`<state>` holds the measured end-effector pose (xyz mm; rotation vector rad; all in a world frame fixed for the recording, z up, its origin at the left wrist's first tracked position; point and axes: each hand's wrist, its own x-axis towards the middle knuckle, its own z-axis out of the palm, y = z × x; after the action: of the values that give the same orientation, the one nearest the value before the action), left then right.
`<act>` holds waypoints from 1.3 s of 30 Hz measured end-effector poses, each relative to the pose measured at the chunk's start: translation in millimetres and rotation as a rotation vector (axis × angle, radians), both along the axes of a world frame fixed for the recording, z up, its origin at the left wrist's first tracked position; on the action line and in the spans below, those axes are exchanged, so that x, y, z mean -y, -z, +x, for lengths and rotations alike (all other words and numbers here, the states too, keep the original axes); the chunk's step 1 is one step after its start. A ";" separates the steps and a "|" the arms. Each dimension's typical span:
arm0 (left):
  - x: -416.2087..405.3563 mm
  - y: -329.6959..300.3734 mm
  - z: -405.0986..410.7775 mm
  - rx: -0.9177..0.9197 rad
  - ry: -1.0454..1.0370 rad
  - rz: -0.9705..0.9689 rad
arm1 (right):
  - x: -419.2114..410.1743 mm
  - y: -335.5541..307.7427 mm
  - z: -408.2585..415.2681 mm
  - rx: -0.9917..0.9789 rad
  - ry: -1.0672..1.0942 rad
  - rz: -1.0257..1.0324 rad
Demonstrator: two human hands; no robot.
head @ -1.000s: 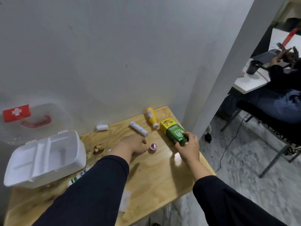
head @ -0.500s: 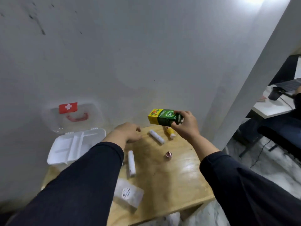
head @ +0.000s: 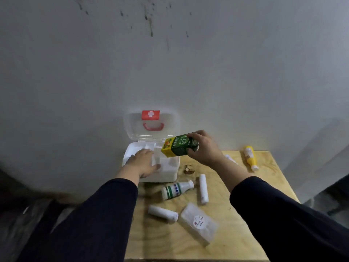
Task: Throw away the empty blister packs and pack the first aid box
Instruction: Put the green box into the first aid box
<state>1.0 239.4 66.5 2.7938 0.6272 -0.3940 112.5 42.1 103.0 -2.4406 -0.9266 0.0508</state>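
The right hand (head: pixel 203 148) has carried the green carton (head: pixel 179 145), fingers clamped round its end, from above the table's far middle to just over the open first aid box (head: pixel 151 167) at the far left corner. The left hand (head: pixel 143 163) has gone from the bare wood to the box's tray, fingers spread flat. On the table (head: pixel 245 233) a white bottle (head: pixel 177 190), two rolls and a packet (head: pixel 198 223) lie near the front (a yellow bottle (head: pixel 250 157) at the far right edge).
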 end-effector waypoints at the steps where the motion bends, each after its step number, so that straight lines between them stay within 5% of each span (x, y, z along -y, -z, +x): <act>1: -8.4 5.0 -4.8 -0.003 -0.005 0.000 | -10.2 1.9 -3.2 0.014 -0.013 -0.042; 7: -51.9 30.2 -15.3 -0.034 0.073 0.031 | -65.8 22.9 -12.1 0.000 -0.047 -0.236; 24: -63.6 70.1 -25.6 0.138 0.162 0.193 | -152.8 102.9 -17.7 -0.289 0.141 -0.231; 39: -69.5 71.6 -24.6 0.114 0.172 0.241 | -17.4 84.5 -68.7 -0.047 0.273 0.004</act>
<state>-23.6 308.8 -5.1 3.0854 0.4360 -0.1994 43.9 59.5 18.5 -2.5284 -0.5660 0.0089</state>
